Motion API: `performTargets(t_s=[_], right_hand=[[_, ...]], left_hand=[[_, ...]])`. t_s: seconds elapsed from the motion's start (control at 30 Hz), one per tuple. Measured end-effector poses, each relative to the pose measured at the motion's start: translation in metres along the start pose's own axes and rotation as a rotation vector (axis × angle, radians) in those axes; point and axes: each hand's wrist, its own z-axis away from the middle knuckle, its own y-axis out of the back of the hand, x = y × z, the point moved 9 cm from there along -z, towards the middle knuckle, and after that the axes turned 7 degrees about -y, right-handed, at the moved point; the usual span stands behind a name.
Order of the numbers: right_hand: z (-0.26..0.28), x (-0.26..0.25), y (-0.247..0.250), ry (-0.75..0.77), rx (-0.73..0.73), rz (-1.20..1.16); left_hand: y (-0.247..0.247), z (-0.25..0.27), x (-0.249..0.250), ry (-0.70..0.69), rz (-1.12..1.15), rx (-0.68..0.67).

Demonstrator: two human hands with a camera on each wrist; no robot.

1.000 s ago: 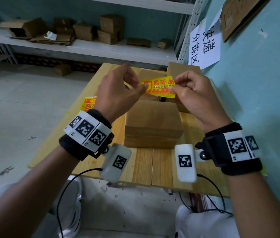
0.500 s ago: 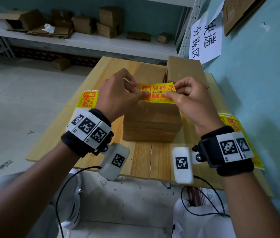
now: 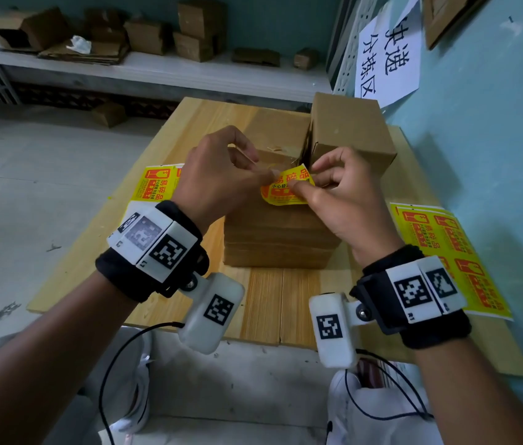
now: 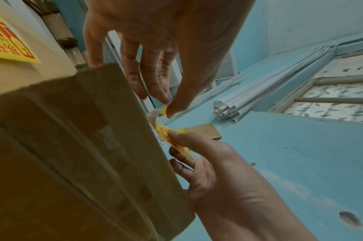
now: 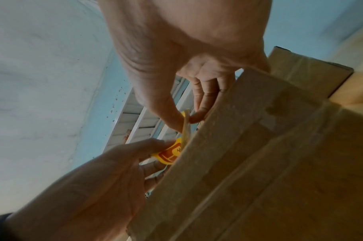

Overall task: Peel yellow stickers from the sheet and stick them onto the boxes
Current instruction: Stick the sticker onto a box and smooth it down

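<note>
A yellow sticker (image 3: 286,189) with red print hangs bent and tilted just above the near cardboard box (image 3: 279,239). My left hand (image 3: 266,171) pinches its left end, where a pale backing film curls off. In the left wrist view that hand (image 4: 166,107) pinches the film above the box (image 4: 73,146). My right hand (image 3: 302,184) pinches the sticker's right part between thumb and forefinger, as the left wrist view shows on the sticker (image 4: 168,133). The right wrist view shows the right hand (image 5: 186,119) on the sticker's (image 5: 170,154) edge. Two more boxes (image 3: 350,133) stand behind.
One yellow sticker sheet (image 3: 157,184) lies on the wooden table (image 3: 270,303) left of the boxes, another sheet (image 3: 446,252) at the right edge by the blue wall. Shelves with cardboard boxes (image 3: 144,36) stand beyond the table. A paper sign (image 3: 388,56) hangs on the wall.
The hands came down and closer together over the near box. The sticker, held flat and stretched between them before, is now tilted and bent, with pale backing showing at the left hand.
</note>
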Motion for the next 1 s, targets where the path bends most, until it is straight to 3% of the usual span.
performTargets(t_s=[1.0], right_hand=[[-0.0046,-0.0063,-0.0036,0.078,0.024,0.04]], left_hand=[[-0.0066,0.0025,-0.0028,0.081,0.136,0.002]])
